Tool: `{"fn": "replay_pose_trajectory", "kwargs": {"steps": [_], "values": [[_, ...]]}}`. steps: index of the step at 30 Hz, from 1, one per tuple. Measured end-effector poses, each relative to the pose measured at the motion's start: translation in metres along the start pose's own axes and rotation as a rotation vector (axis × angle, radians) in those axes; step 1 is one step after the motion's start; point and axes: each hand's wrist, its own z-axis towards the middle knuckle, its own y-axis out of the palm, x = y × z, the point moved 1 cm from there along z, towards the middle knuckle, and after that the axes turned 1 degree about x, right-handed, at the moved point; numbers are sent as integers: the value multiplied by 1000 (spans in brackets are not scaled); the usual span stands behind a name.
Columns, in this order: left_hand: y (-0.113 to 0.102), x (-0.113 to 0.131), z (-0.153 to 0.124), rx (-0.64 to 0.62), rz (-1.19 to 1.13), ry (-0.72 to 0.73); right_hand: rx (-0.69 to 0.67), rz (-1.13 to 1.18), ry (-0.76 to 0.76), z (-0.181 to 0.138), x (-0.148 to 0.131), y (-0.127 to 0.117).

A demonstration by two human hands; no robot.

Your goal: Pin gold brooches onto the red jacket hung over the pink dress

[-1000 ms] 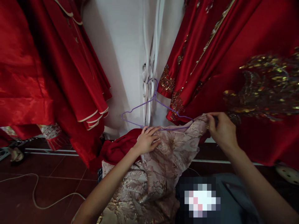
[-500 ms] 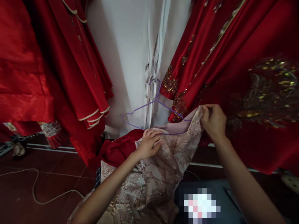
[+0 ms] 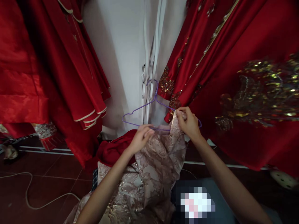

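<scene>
Brocade garment (image 3: 151, 169), seemingly mid-hanging: right hand (image 3: 189, 125) pinches its edge beside the purple hanger's (image 3: 155, 99) right arm; left hand (image 3: 140, 139), grip unclear, at the hanger's bar; next calls for seating that edge.

Left hand (image 3: 141, 139): bare, slim fingers
Right hand (image 3: 189, 124): bare
Left forearm (image 3: 106, 183), seven o'clock: bare, slender
Right forearm (image 3: 224, 168), four o'clock: bare, slender
Blue-grey cloth (image 3: 221, 200), five o'clock: whether worn, unclear

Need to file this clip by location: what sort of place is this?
Probably a clothing shop or costume room; I can't tell which. Red garments hang on both sides, some with gold sequin-like decoration, and in the middle are a purple hanger and a pale patterned garment.
</scene>
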Motion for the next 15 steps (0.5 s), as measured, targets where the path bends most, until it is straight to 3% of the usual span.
{"fn": "replay_pose_trajectory", "kwargs": {"steps": [4,6,10,15], "values": [[-50,-57,-13,404,70,-282,-1,34,16,4,5,-2],[-68,-83,-21,499,48,-407,-6,49,21,5,6,-2],[-82,-116,-34,532,-19,-494,3,57,42,6,9,-1],[-82,-132,-39,518,-95,-503,-4,69,50,6,10,-1]]}}
